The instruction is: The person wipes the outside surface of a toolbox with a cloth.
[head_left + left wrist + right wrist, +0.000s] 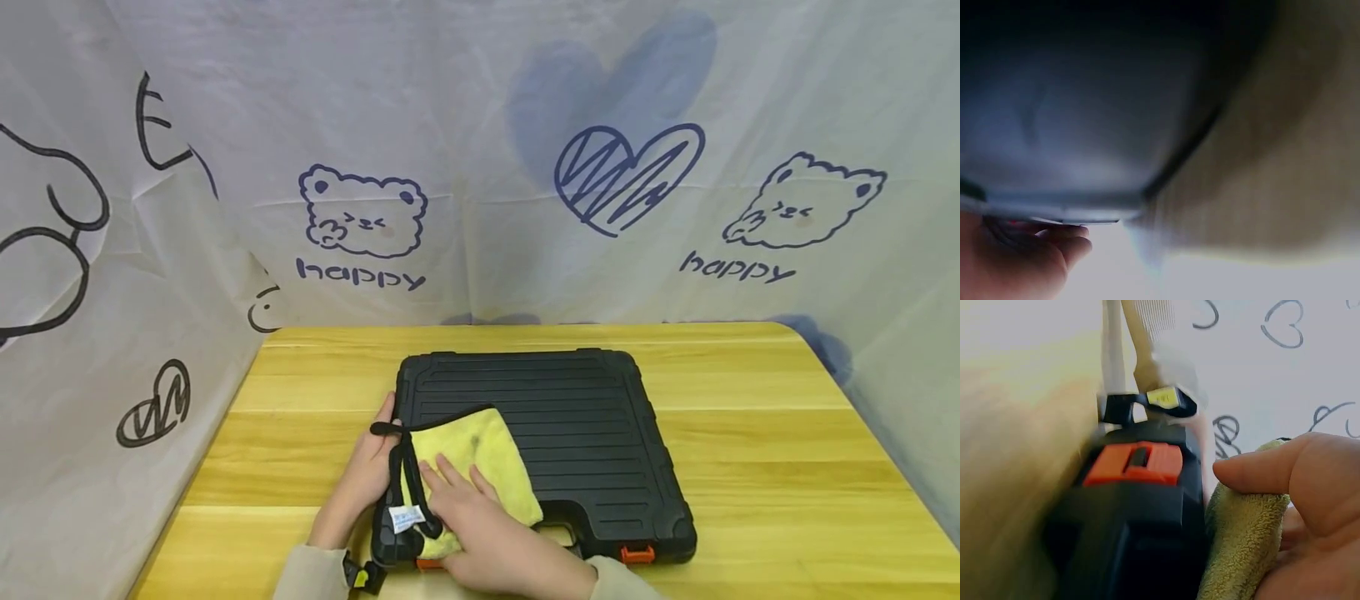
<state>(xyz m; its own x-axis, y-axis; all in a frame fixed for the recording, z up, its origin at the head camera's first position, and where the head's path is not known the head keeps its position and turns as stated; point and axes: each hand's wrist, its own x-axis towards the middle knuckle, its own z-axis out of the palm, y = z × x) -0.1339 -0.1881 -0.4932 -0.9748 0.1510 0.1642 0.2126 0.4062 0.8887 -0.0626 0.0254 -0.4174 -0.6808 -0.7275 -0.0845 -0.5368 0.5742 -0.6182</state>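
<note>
A black ribbed carrying case (577,417) with orange latches lies on the wooden table. Over its left part lies a yellow cloth (502,467) with black edging, a hanging loop and a white label. My right hand (472,508) rests on the cloth with its fingers spread; in the right wrist view the thumb (1260,472) lies on the fuzzy cloth. Against the case's left side sits my left hand (371,462), its fingers pointing away from me along the edge. The left wrist view is mostly filled by the blurred dark case side (1085,144).
The wooden table (757,433) extends on both sides of the case. A white sheet (480,108) with printed bears and hearts hangs behind it and at the sides. The case's handle is at the near edge, with an orange latch (637,555) to its right.
</note>
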